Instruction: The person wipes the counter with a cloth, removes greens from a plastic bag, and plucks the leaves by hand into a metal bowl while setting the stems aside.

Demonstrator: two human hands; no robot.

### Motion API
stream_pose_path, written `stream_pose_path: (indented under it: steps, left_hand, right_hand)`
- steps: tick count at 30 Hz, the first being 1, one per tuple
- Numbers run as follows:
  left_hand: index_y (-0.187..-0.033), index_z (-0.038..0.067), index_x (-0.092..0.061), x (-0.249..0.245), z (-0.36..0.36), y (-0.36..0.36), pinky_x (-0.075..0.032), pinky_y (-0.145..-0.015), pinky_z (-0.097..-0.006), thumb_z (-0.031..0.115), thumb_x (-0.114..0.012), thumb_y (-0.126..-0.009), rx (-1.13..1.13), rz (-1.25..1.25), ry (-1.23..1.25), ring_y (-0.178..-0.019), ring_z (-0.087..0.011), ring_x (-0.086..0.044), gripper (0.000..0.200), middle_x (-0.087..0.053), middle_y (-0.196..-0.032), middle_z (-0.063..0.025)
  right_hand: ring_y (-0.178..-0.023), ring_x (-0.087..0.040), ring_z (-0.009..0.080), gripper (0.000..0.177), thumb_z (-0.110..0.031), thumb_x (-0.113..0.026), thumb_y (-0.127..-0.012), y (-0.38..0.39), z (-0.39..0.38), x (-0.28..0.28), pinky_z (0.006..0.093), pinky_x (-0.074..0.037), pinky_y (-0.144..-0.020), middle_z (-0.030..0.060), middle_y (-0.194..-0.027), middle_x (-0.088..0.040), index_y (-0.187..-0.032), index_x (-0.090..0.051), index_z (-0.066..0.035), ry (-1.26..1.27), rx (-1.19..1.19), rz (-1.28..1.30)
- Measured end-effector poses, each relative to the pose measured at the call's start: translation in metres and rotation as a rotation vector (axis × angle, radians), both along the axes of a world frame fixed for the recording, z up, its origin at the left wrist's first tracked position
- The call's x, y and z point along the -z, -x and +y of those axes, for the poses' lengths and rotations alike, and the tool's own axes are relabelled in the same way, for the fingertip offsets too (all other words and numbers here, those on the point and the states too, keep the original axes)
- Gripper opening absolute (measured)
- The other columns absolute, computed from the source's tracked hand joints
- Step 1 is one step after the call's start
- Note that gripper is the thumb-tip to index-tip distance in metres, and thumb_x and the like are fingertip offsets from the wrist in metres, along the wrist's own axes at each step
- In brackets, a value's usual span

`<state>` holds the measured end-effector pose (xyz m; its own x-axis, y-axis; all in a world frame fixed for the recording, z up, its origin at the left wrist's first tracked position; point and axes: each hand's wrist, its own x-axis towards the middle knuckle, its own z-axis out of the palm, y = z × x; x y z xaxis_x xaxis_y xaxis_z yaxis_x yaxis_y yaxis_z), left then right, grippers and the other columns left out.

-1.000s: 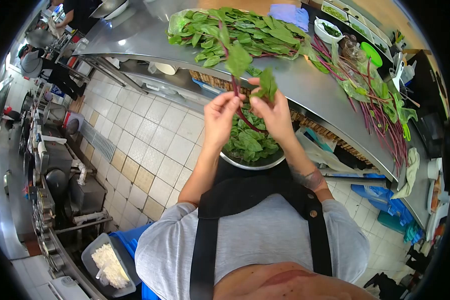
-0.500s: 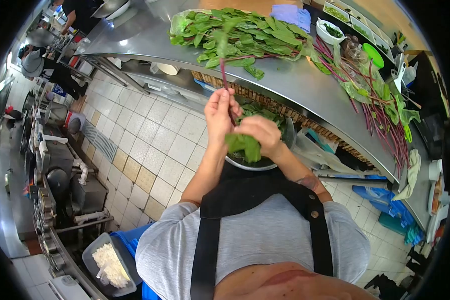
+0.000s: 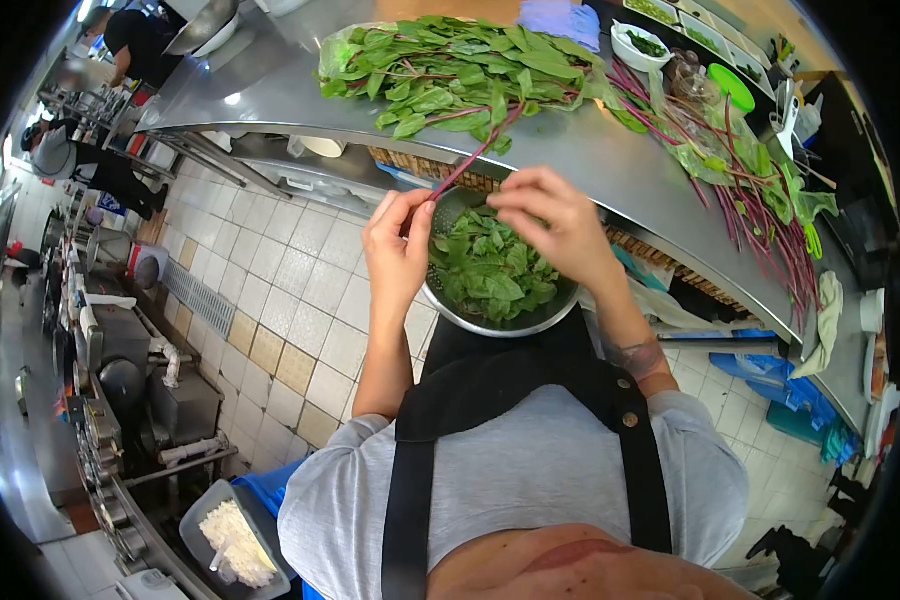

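Note:
My left hand pinches the end of a purple-red stem between thumb and fingers. The stem slants up to the right, and its leafy tip overlaps the greens on the counter. My right hand, fingers apart and holding nothing I can see, hovers over the right side of a metal bowl, whose inner wall looks perforated. Loose green leaves fill much of the bowl, which sits against my apron below the counter edge. A large pile of leafy greens lies on the steel counter beyond my hands.
Bare purple stems lie on the right of the steel counter, near a white bowl of chopped greens and a green lid. A grey tub of pale food stands lower left. Two people work at the far left.
My right hand has moved up and right and opened, and the leaf it held is gone from it. My left hand has shifted left and lower, tilting the stem rightward. The bowl's leaves now show.

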<state>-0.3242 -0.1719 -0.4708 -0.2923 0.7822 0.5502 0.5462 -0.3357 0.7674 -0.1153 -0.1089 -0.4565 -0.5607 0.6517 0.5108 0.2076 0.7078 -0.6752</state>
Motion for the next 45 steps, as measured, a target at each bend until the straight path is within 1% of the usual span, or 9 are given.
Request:
stream_pose_path:
  steps: [7,11,17,20,24,28,32,42,45]
  left_hand:
    - [-0.095,-0.001,-0.065,-0.007,-0.004,0.004,-0.041,-0.055,-0.0277,0.0,-0.062,-0.087,0.101,0.154,-0.059,-0.061,-0.0171,-0.052,0.009,-0.055,-0.073,-0.0092]
    - [-0.101,0.0,-0.064,-0.004,-0.003,0.0,-0.039,-0.055,-0.0248,-0.003,-0.062,-0.085,0.213,0.004,0.09,-0.061,-0.012,-0.05,0.016,-0.054,-0.074,-0.0052]
    - [-0.112,0.001,-0.06,0.01,0.005,-0.037,-0.034,-0.051,-0.0201,-0.001,-0.061,-0.088,0.267,-0.286,0.134,-0.056,-0.0033,-0.042,0.024,-0.053,-0.071,0.0022]
    - [-0.107,-0.001,-0.059,0.013,0.009,-0.047,-0.033,-0.049,-0.0178,0.003,-0.057,-0.094,0.301,-0.527,0.084,-0.055,-0.0009,-0.043,0.013,-0.055,-0.071,0.0037]
    - [-0.103,0.0,-0.058,0.011,0.009,-0.055,-0.033,-0.047,-0.0173,0.005,-0.056,-0.096,0.334,-0.639,0.057,-0.055,-0.0003,-0.044,0.009,-0.054,-0.071,0.0045]
    - [-0.101,0.001,-0.058,0.015,0.007,-0.059,-0.036,-0.049,-0.0194,0.007,-0.056,-0.097,0.366,-0.631,0.086,-0.057,-0.0042,-0.047,0.008,-0.054,-0.073,0.0011]
    - [-0.099,0.001,-0.058,0.015,0.007,-0.059,-0.038,-0.048,-0.0183,0.009,-0.057,-0.097,0.388,-0.818,0.034,-0.056,-0.0034,-0.048,0.009,-0.057,-0.072,0.0003]
    - [-0.093,0.002,-0.06,0.021,0.021,-0.043,-0.043,-0.059,-0.0194,0.01,-0.06,-0.095,0.238,-1.096,0.023,-0.064,-0.0063,-0.054,0.008,-0.062,-0.079,-0.0014]
    - [-0.095,0.001,-0.061,0.012,0.029,-0.019,-0.043,-0.056,-0.0193,0.01,-0.062,-0.094,0.138,-0.663,-0.081,-0.062,-0.0052,-0.054,0.009,-0.06,-0.073,-0.0005]
  right_hand:
    - [-0.098,-0.06,0.0246,0.026,-0.015,-0.072,-0.08,-0.011,0.038,-0.03,0.0364,-0.043,-0.085,0.0053,-0.101,-0.064,-0.106,-0.069,-0.013,-0.538,0.274,-0.035]
    - [-0.102,-0.058,0.0241,0.027,-0.013,-0.071,-0.08,-0.013,0.033,-0.022,0.0361,-0.041,-0.085,0.0047,-0.101,-0.065,-0.106,-0.069,-0.014,-0.281,0.275,-0.106]
    - [-0.106,-0.055,0.0269,0.043,-0.007,-0.074,-0.074,0.014,0.02,-0.017,0.038,-0.043,-0.085,0.0106,-0.118,-0.057,-0.115,-0.063,-0.011,-0.523,0.498,0.221]
    - [-0.11,-0.053,0.0235,0.049,-0.006,-0.074,-0.075,0.021,0.013,0.0,0.0372,-0.044,-0.09,0.0128,-0.124,-0.051,-0.121,-0.056,-0.004,-0.443,0.665,0.55]
    - [-0.102,-0.055,0.0107,0.033,-0.005,-0.072,-0.083,0.033,-0.002,0.015,0.0252,-0.048,-0.082,0.0088,-0.116,-0.057,-0.112,-0.058,0.001,0.42,0.218,0.928]
    - [-0.071,-0.063,0.0122,0.015,-0.002,-0.073,-0.082,0.038,-0.001,0.022,0.0241,-0.05,-0.07,0.0054,-0.081,-0.069,-0.094,-0.067,0.003,0.589,-0.008,0.842]
    - [-0.071,-0.066,0.0199,0.016,0.003,-0.073,-0.076,0.039,-0.012,0.013,0.0283,-0.051,-0.061,0.0107,-0.081,-0.067,-0.092,-0.069,0.0,-0.213,0.299,0.507]
    - [-0.079,-0.064,0.0265,0.022,0.003,-0.067,-0.071,0.029,-0.028,0.057,0.0345,-0.053,-0.069,0.0097,-0.088,-0.064,-0.092,-0.067,-0.004,-0.392,-0.041,0.211]
    - [-0.082,-0.063,0.028,0.03,0.005,-0.066,-0.069,0.026,-0.036,0.062,0.0356,-0.052,-0.071,0.0099,-0.094,-0.062,-0.097,-0.067,-0.004,-0.191,-0.036,0.124]
